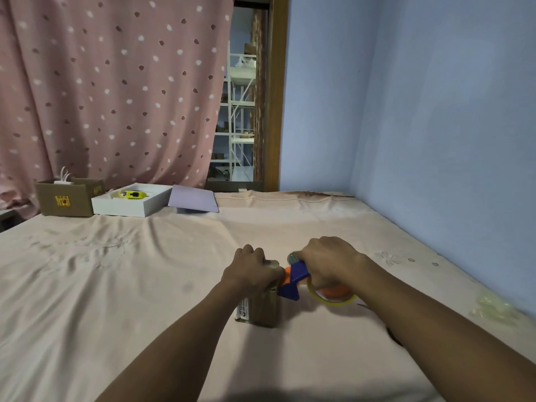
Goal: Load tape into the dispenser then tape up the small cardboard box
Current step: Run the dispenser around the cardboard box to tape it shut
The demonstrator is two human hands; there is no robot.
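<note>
A person's left hand (251, 268) presses closed atop the small cardboard box (259, 310), which stands on the pink bedsheet (145, 285) just below centre. At the box's 2 o'clock, the right hand (329, 261) grips the blue-and-orange tape dispenser (295, 281), loaded with a clear tape roll (332, 297). At 10 o'clock, far off, an open brown carton (68, 198) holds something white; beside it a white tray (130, 203) holds a yellow object (133, 194).

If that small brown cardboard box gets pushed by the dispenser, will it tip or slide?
The small brown cardboard box stands taller than wide on soft wrinkled pink bedsheet, so it probably tips easily. The left hand pressing on top likely steadies it.
</note>
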